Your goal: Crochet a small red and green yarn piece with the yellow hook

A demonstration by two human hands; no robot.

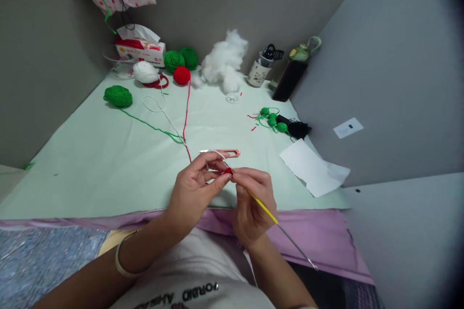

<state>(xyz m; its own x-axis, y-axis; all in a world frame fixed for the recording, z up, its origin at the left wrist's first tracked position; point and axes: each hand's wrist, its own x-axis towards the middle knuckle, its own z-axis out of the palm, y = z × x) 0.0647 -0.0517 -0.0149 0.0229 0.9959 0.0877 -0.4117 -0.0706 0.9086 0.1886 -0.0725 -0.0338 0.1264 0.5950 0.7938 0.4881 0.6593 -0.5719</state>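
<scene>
Between the fingertips of my left hand [195, 183] is a small red piece of crochet [228, 171], mostly hidden by the fingers. A white yarn strand loops over that hand's forefinger. My right hand [255, 200] grips a crochet hook [264, 208] with a yellow handle and a metal shaft that slants down to the right; its working tip meets the red piece. Just beyond my fingers lies an orange-handled cutter [232, 153]. Red yarn [187, 115] runs from a red ball [181, 76] toward my left hand, with white and green strands meeting it midway.
Green yarn balls [118, 96], a white ball [145, 72], red scissors [159, 81], a tissue box [141, 52] and white stuffing [224, 62] stand along the back and left. Rightward are a pen cup [260, 71], a black phone-like slab [290, 80], small green crochet pieces [272, 119] and white paper [313, 169].
</scene>
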